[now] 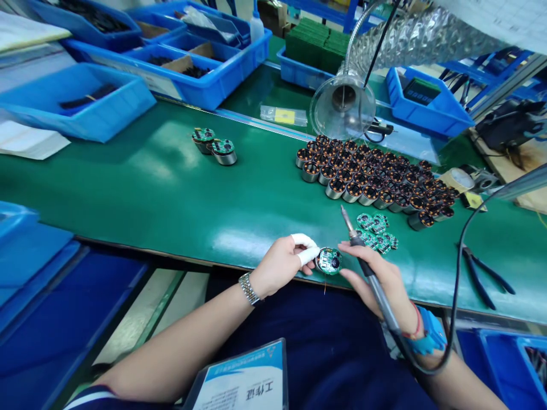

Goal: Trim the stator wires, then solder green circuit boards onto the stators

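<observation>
My left hand [280,262], with white finger cots on its thumb and forefinger, pinches a small round motor at the table's near edge. On top of that motor sits a green circuit board [330,261], and a thin wire hangs below it. A soldering iron [376,285] rests in my right hand [398,290], its metal tip pointing up and away from the board. The right thumb and a fingertip are close to the board's right side; I cannot tell whether they touch it. Several loose circuit boards [376,232] lie just beyond the iron.
Rows of metal motors with copper windings [367,171] stand behind the loose boards. Two board-topped motors [224,152] are farther left. Pliers [481,276] lie at right. A clear fume hood [342,108] hangs above the rows. Blue bins [81,122] line the back left.
</observation>
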Demonstrator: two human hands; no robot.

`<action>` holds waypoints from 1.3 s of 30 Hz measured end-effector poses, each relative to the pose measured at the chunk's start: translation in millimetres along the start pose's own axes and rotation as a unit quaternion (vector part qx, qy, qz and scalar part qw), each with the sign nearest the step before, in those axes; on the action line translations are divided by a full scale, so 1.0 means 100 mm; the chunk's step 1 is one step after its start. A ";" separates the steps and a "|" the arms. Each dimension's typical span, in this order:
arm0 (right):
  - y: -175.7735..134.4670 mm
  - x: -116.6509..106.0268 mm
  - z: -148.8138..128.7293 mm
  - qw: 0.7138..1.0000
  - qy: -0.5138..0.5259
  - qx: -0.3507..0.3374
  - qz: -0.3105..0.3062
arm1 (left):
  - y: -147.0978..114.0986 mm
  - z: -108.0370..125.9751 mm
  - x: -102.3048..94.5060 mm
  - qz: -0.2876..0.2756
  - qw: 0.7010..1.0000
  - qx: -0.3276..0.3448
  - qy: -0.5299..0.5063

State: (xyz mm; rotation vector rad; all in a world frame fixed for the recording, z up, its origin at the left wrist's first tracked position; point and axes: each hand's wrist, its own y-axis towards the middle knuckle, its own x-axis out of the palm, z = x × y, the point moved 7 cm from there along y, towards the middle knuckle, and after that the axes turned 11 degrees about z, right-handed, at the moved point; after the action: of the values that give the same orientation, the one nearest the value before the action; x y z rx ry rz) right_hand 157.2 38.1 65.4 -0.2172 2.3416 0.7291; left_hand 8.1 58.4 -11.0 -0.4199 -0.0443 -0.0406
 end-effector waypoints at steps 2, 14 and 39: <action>0.00 0.12 0.05 0.999 -0.003 0.011 -0.037 | 0.00 -0.01 -0.01 0.001 1.000 0.000 -0.002; 0.04 0.21 0.08 0.998 0.028 0.020 -0.045 | 0.03 0.17 -0.17 0.014 0.981 0.098 0.167; 0.05 0.25 0.10 0.993 0.081 0.041 -0.070 | -0.03 0.48 0.00 -0.195 0.879 0.307 0.310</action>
State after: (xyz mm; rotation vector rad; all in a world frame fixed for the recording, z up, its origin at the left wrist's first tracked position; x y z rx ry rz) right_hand 141.8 48.9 45.4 -0.4141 2.4744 0.5640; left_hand 6.7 75.3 34.2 0.2610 0.4862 -0.5452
